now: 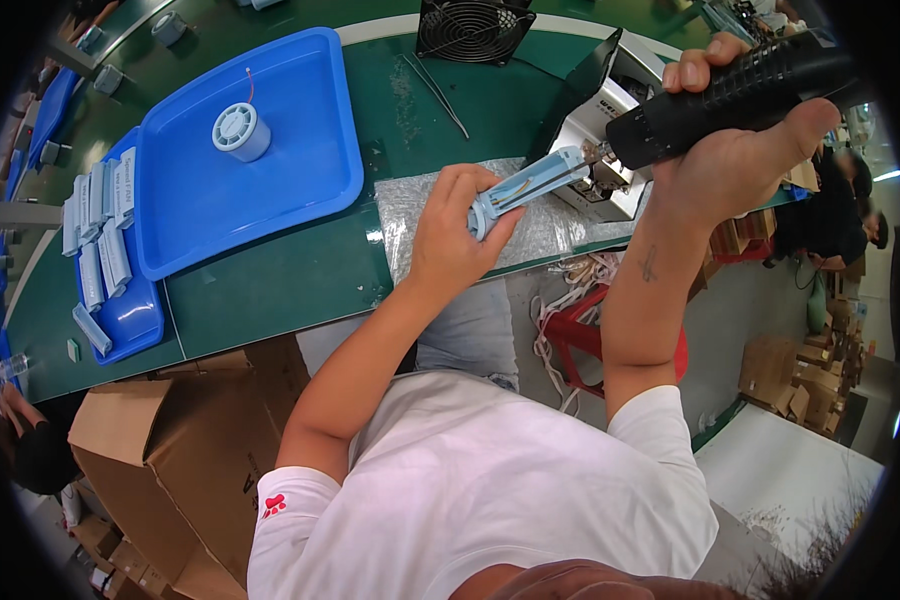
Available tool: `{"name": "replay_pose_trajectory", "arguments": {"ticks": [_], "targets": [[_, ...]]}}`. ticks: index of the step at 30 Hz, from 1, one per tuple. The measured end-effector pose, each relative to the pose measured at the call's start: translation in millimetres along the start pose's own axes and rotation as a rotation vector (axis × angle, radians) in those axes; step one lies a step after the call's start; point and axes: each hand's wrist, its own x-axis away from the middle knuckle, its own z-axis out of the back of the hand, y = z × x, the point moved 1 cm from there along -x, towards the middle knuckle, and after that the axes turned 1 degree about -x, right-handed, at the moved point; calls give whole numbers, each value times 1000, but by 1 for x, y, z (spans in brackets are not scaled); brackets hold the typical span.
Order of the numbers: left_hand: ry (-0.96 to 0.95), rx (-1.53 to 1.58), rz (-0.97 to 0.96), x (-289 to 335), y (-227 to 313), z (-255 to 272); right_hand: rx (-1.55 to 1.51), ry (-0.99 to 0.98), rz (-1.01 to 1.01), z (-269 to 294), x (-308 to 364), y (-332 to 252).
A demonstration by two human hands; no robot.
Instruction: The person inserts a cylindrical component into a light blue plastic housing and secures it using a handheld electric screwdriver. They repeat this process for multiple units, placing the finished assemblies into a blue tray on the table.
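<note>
My left hand (455, 228) grips a light blue plastic housing (532, 185), long and open-topped, with a thin wire visible inside. In my right hand (725, 160) is a black electric screwdriver (715, 105), held tilted with its bit pointing down and left. The bit's tip lies at the housing's far right end; I cannot tell whether it touches a screw. Right beside them stands a silver and black screw feeder (610, 110). Beneath my left hand a clear plastic sheet (395, 235) covers part of the green table.
A blue tray (315, 170) holds a round light blue fan head (240, 132) with a wire. Left of it, several light blue housings (95, 220) fill another tray. Tweezers (436, 96) lie below a black fan (472, 30). A cardboard box (210, 470) and red stool (575, 330) stand below.
</note>
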Motion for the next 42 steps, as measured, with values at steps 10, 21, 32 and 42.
{"name": "replay_pose_trajectory", "arguments": {"ticks": [10,21,32,42], "targets": [[8,-18,-30,2,-1,0,-251,-106,-66,14,7,3],[-12,-55,-46,1,-1,2,-222,23,-25,-18,16,-6],[-32,-6,5,2,0,-4,-152,32,347,7,-18,-43],[-11,-19,-33,2,-4,-1,-44,1,212,14,-11,-26]]}}
